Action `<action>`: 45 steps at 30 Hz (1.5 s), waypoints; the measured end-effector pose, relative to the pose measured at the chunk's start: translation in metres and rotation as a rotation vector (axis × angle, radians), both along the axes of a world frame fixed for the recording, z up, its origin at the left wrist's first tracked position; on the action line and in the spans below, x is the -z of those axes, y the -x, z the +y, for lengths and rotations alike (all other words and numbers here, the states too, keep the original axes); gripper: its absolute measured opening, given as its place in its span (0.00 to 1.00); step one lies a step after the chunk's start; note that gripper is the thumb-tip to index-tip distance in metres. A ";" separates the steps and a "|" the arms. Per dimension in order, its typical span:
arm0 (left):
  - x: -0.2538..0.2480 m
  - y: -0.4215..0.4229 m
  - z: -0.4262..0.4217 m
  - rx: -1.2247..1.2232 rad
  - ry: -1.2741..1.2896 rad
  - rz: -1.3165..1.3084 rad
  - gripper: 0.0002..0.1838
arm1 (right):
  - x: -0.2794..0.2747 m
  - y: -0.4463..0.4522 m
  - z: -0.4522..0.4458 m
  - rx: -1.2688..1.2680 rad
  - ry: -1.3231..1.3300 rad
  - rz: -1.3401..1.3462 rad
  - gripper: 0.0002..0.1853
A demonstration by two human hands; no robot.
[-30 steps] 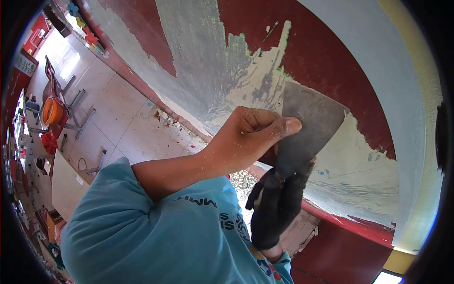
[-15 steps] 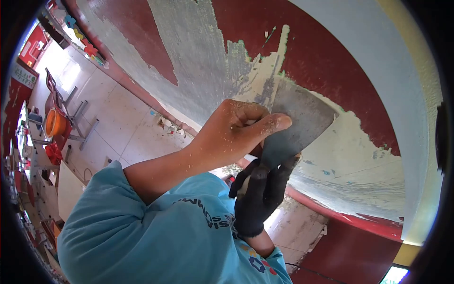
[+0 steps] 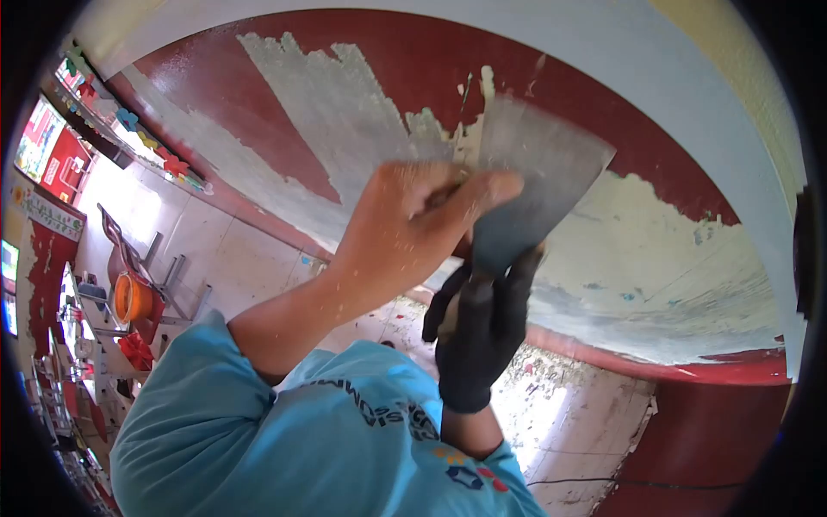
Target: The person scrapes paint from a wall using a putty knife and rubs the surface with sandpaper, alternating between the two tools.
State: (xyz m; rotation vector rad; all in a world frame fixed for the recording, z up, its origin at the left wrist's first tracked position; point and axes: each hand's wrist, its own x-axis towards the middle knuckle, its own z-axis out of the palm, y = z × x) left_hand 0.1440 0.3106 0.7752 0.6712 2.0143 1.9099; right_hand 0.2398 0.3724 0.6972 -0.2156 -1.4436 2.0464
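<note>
A broad flat metal scraper (image 3: 547, 164) is held up in front of the wall, its blade blurred by motion and widening toward the top. My left hand (image 3: 422, 211), bare and dusted with pale specks, is closed at the blade's left edge, with the thumb lying over its face and the fingers curled. From below, my right hand (image 3: 482, 336), in a black glove, grips the scraper at its narrow lower end; the handle is mostly hidden by the glove. Behind them is the curved wall panel (image 3: 637, 250), where dark red paint borders patchy grey and cream bare areas.
Paint flakes and debris lie on the tiled floor (image 3: 551, 396) below the wall. To the left stand a chair (image 3: 121, 246) and an orange bucket (image 3: 133, 298), beside cluttered tables. A dark cable (image 3: 637, 483) runs along the lower right.
The view has tilted, so more red wall and floor show. Both hands and the scraper sit slightly higher in view, still held together.
</note>
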 end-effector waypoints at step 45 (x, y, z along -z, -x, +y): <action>0.045 -0.020 0.013 0.064 -0.273 -0.492 0.21 | -0.022 -0.037 0.043 0.100 -0.800 -0.399 0.28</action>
